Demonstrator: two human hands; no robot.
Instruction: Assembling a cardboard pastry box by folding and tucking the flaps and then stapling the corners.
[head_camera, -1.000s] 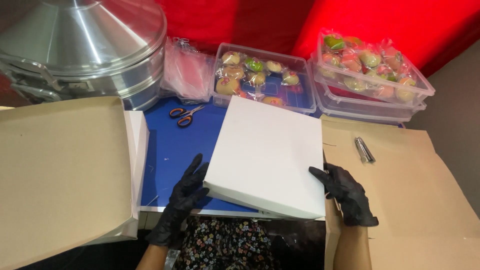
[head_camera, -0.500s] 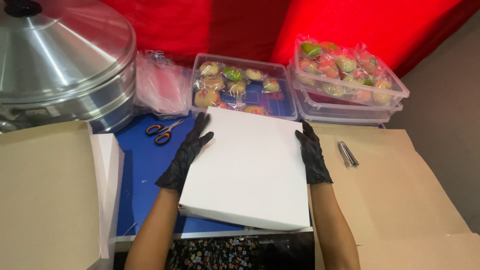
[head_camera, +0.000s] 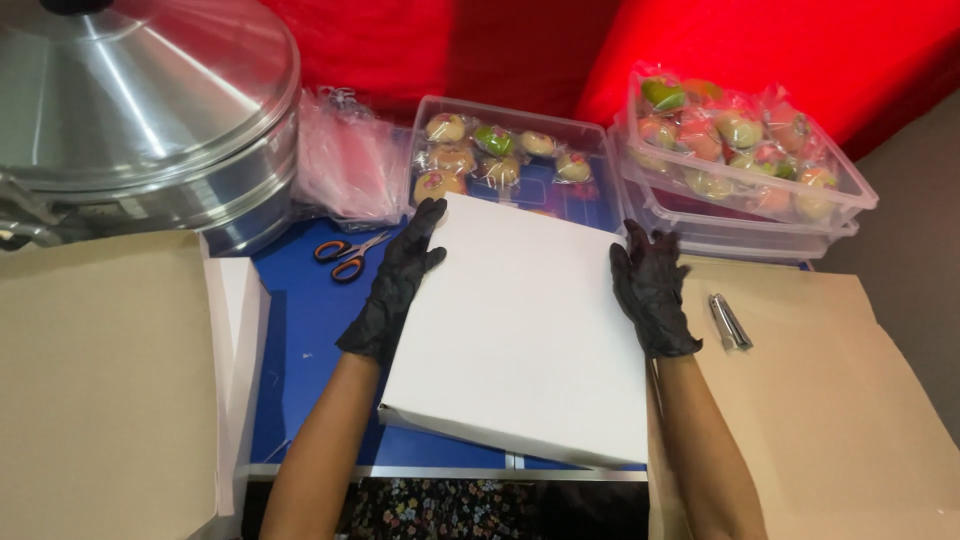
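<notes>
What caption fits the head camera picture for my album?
Two gloved hands, left and right, press the sides of a white box on a blue table.

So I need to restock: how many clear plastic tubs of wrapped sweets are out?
3: one open tub behind the white box, two stacked tubs at far right. Others may be hidden.
</notes>
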